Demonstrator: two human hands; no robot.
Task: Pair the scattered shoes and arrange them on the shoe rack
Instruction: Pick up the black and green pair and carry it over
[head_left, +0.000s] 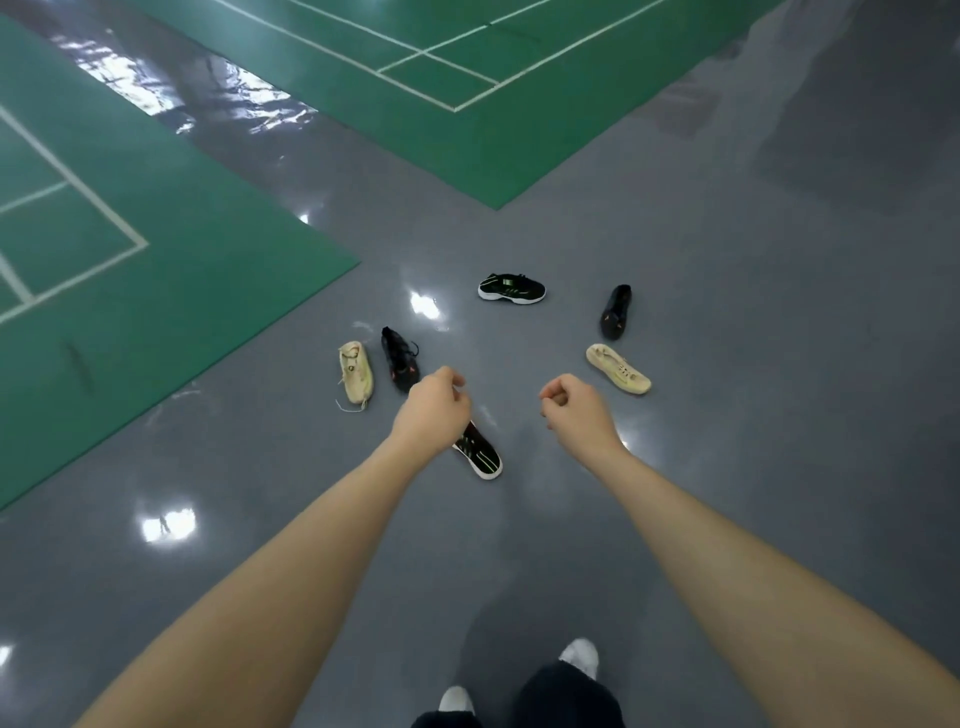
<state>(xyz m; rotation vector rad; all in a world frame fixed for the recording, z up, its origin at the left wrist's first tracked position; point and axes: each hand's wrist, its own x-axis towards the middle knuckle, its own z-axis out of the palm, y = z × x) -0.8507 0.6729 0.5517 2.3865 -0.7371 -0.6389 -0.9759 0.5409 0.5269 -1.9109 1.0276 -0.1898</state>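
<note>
Several loose shoes lie scattered on the grey floor. A black sneaker with green stripes and a white sole sits farthest away. Its match lies nearest, partly hidden behind my left wrist. A beige shoe and a black shoe with red marks lie side by side at the left. Another black shoe and a beige shoe lie at the right. My left hand and my right hand hover above the floor with loosely curled fingers, holding nothing. No shoe rack is in view.
Green court mats with white lines cover the floor to the left and at the far middle. The glossy grey floor reflects ceiling lights. My feet in white shoes stand at the bottom edge.
</note>
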